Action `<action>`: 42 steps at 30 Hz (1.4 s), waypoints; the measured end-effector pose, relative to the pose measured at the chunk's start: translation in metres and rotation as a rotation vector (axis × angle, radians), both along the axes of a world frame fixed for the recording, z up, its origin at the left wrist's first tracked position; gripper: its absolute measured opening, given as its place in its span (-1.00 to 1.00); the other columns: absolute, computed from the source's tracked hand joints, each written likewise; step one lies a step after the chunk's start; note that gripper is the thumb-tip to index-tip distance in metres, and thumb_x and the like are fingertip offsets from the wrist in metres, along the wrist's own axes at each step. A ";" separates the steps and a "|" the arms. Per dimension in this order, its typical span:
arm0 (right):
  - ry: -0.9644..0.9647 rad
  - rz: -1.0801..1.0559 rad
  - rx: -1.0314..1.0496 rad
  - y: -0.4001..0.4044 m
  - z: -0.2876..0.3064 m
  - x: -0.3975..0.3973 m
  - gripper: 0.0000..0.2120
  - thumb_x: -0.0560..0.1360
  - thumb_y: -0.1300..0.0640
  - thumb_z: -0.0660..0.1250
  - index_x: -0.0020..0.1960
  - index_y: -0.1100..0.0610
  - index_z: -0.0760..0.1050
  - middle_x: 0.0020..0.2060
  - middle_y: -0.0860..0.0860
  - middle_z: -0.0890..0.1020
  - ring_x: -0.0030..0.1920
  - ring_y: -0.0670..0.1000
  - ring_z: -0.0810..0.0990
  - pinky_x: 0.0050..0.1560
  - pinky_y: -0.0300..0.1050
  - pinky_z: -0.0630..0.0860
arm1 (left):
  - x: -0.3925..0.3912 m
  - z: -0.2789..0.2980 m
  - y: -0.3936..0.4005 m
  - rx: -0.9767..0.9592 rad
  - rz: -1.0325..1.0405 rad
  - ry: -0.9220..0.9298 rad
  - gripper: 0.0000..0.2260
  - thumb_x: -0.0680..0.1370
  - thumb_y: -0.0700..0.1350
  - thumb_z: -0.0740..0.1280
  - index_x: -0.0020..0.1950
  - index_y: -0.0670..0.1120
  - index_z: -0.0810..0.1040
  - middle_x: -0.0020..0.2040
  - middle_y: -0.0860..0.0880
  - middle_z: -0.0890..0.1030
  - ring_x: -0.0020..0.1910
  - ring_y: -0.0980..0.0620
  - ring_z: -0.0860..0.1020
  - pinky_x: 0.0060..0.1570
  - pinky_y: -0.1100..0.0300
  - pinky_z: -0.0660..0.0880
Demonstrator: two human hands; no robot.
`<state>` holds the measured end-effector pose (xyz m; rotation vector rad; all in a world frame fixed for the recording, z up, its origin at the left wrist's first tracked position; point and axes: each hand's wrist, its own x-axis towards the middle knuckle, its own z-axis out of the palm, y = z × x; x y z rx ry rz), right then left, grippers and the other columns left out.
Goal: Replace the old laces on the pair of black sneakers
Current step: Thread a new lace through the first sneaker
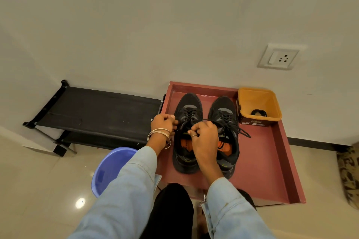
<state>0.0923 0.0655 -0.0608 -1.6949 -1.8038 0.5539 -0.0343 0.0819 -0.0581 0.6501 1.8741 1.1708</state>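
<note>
Two black sneakers stand side by side, toes away from me, in a dark red tray (262,157). The left sneaker (187,106) is laced with a black lace (187,115), and both my hands pinch its ends at the top eyelets. My left hand (164,122), with bangles on the wrist, is closed at the shoe's left side. My right hand (205,137) is closed over the tongue and hides the shoe's opening. The right sneaker (224,110) has a loose black lace trailing to its right (242,132).
A yellow tub (258,103) with a coiled black lace (258,112) inside sits at the tray's far right corner. A black shoe rack (93,112) stands left against the wall. A blue bucket (108,169) is near my left arm. A wall socket (277,57) is above.
</note>
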 end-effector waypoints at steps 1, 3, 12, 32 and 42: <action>0.000 0.027 -0.031 -0.004 0.000 0.001 -0.91 0.47 0.16 0.42 -0.06 0.16 0.60 -0.08 0.04 0.53 -0.04 0.07 0.53 -0.07 -0.08 0.46 | 0.001 0.004 0.001 0.025 0.059 -0.096 -0.85 0.60 -0.20 0.21 -0.06 -0.23 0.54 -0.26 -0.10 0.61 -0.35 0.03 0.55 -0.28 0.12 0.54; -0.083 0.055 -0.096 -0.010 0.000 0.005 -0.84 0.52 0.10 0.36 0.02 0.17 0.60 -0.04 0.06 0.55 -0.05 0.09 0.57 -0.12 -0.11 0.46 | -0.001 0.018 0.006 0.052 0.182 -0.318 -0.79 0.62 -0.20 0.17 -0.16 -0.20 0.50 -0.34 -0.09 0.63 -0.37 0.02 0.58 -0.23 0.08 0.55; -0.220 0.044 -0.149 -0.016 -0.006 0.014 -0.80 0.60 0.16 0.21 0.15 0.20 0.51 0.08 0.12 0.54 0.03 0.12 0.55 -0.09 -0.11 0.46 | -0.025 0.125 0.007 0.665 0.299 -0.749 -0.79 0.63 -0.18 0.17 -0.20 -0.11 0.40 -0.50 -0.01 0.47 -0.60 0.08 0.35 -0.48 0.23 0.44; -0.344 0.131 -0.169 0.007 -0.017 0.008 -0.80 0.59 0.21 0.21 0.15 0.27 0.49 0.02 0.17 0.60 0.05 0.16 0.55 -0.06 -0.08 0.49 | -0.004 0.017 0.002 -0.198 -0.444 0.560 -0.80 0.55 -0.10 0.31 -0.14 -0.22 0.60 -0.11 -0.20 0.63 -0.13 -0.17 0.59 -0.02 -0.01 0.56; -0.409 0.140 -0.225 0.006 -0.014 0.006 -0.78 0.60 0.25 0.17 0.17 0.28 0.50 0.00 0.17 0.62 0.03 0.15 0.59 -0.08 -0.07 0.52 | -0.017 0.060 -0.001 0.445 0.091 -0.547 -0.76 0.60 -0.32 0.08 -0.23 -0.16 0.41 -0.45 -0.04 0.49 -0.47 0.02 0.46 -0.49 0.25 0.34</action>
